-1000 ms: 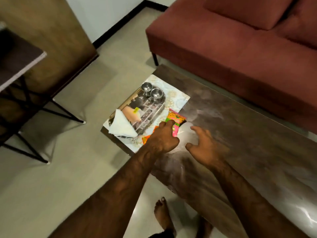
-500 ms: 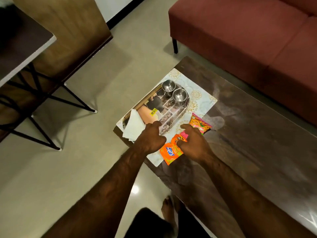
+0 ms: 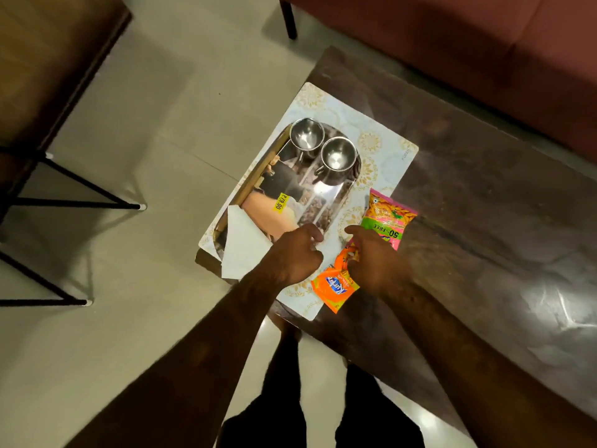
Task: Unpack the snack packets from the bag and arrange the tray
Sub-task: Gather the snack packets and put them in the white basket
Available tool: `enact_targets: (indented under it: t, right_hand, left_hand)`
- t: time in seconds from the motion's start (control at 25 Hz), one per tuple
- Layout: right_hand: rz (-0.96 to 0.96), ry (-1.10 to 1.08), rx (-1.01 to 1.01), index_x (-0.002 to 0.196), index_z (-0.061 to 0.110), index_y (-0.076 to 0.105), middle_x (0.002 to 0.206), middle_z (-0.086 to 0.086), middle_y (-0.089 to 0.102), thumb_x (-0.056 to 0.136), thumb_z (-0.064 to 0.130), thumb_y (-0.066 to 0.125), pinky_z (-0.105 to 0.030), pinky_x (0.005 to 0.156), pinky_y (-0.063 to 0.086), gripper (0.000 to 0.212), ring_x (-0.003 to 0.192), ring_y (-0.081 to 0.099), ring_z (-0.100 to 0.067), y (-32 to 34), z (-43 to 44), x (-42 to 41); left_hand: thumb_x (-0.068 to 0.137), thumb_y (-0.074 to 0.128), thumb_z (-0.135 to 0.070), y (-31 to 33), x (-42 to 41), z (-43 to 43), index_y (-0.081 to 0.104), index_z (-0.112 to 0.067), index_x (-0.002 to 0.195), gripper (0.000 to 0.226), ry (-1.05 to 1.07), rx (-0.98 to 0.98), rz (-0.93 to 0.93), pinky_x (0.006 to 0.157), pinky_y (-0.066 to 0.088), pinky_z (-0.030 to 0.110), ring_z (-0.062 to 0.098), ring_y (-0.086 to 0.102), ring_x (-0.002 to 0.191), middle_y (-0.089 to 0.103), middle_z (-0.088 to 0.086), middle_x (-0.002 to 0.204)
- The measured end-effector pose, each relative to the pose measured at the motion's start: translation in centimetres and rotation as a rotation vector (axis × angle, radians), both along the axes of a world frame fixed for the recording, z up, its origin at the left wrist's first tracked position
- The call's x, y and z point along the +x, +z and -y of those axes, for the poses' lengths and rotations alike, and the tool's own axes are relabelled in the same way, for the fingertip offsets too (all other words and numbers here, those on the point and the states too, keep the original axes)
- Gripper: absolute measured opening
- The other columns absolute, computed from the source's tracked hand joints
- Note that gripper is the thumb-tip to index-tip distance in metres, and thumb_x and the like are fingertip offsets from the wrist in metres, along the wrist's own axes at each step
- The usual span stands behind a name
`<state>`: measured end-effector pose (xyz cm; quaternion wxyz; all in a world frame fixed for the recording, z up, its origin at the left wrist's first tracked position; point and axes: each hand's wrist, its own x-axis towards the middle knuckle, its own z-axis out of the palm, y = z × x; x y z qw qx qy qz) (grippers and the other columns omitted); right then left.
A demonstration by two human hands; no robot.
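**Both hands at the near end of the tray, snack packets under the right**

The left hand [image 3: 295, 253] sits over the near end of the steel tray [image 3: 336, 202], its fingers curled in; whether they pinch the tray's rim or merely rest there is hard to say from above. Just left of that hand a folded white paper [image 3: 240, 244] lies across the tray's near corner. Beyond its knuckles a yellow price sticker [image 3: 281, 202] shows on the tray, and farther still, at the far end, two steel cups [image 3: 307, 135] stand side by side.

The right hand [image 3: 374, 260] presses down on snack packets, fingers bent over an orange one. An orange packet [image 3: 334, 287] pokes out from under its near side, lying partly on the patterned placemat [image 3: 381, 147]. A pink and green packet [image 3: 389, 218] lies just beyond the right fingertips, beside the tray. Placemat and tray rest on the dark table [image 3: 484, 205] that stretches away right of the hand.
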<state>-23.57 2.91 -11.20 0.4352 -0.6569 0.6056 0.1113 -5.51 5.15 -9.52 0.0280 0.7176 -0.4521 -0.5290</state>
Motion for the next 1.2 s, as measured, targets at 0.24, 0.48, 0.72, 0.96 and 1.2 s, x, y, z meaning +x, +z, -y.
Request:
enact_targets:
  t: [0.24, 0.48, 0.72, 0.96, 1.2]
  right_hand:
    - [-0.186, 0.342, -0.087, 0.153, 0.025, 0.044, 0.151, -0.002, 0.044, 0.087, 0.013, 0.066, -0.045, 0.093, 0.057, 0.071, 0.136, 0.053, -0.031, -2.5, -1.7, 1.5]
    - [-0.318, 0.422, -0.228, 0.129, 0.022, 0.059, 0.127, -0.005, 0.056, 0.096, 0.020, 0.057, -0.040, 0.082, 0.049, 0.033, 0.123, 0.058, -0.032, -2.3, -2.2, 2.1]
    - [-0.229, 0.259, -0.226, 0.123, 0.031, 0.069, 0.119, -0.001, 0.070, 0.088, 0.025, 0.067, -0.041, 0.092, 0.047, 0.035, 0.129, 0.054, -0.030, 0.3, -0.6, 0.9]
    - [0.108, -0.194, -0.030, 0.106, 0.016, 0.082, 0.104, -0.008, 0.079, 0.085, 0.030, 0.083, -0.046, 0.092, 0.058, 0.026, 0.107, 0.072, -0.031, 2.0, 3.0, -1.1]
    - [0.269, -0.537, -0.092, 0.101, 0.018, 0.079, 0.087, -0.005, 0.077, 0.093, 0.022, 0.073, -0.051, 0.087, 0.062, 0.012, 0.084, 0.075, -0.028, 1.0, 5.1, 1.9]
  left_hand:
    - [0.087, 0.057, -0.009, -2.2, -1.4, -0.7, 0.062, -0.008, 0.114, 0.027, -0.191, 0.009, -0.069, 0.080, 0.044, 0.027, 0.024, 0.063, 0.101, 0.069, 0.011, 0.112]
    - [0.087, 0.058, -0.015, -3.2, -2.2, -0.5, 0.054, -0.004, 0.118, 0.033, -0.272, 0.000, 0.012, 0.087, 0.050, 0.041, 0.034, 0.061, 0.110, 0.066, 0.017, 0.115]
    - [0.079, 0.077, -0.027, -2.8, -2.5, -0.7, 0.053, -0.017, 0.130, 0.057, -0.334, 0.036, -0.027, 0.082, 0.049, 0.030, 0.025, 0.065, 0.108, 0.068, 0.005, 0.120]
    - [0.082, 0.078, -0.017, -0.4, -0.1, 1.0, 0.063, -0.017, 0.118, 0.039, -0.166, 0.003, -0.064, 0.078, 0.062, 0.045, 0.025, 0.071, 0.098, 0.070, 0.005, 0.115]
    - [0.088, 0.073, -0.013, 1.2, 2.4, 2.4, 0.063, -0.011, 0.112, 0.026, 0.107, 0.022, -0.165, 0.049, 0.059, 0.031, 0.019, 0.073, 0.074, 0.073, 0.007, 0.099]
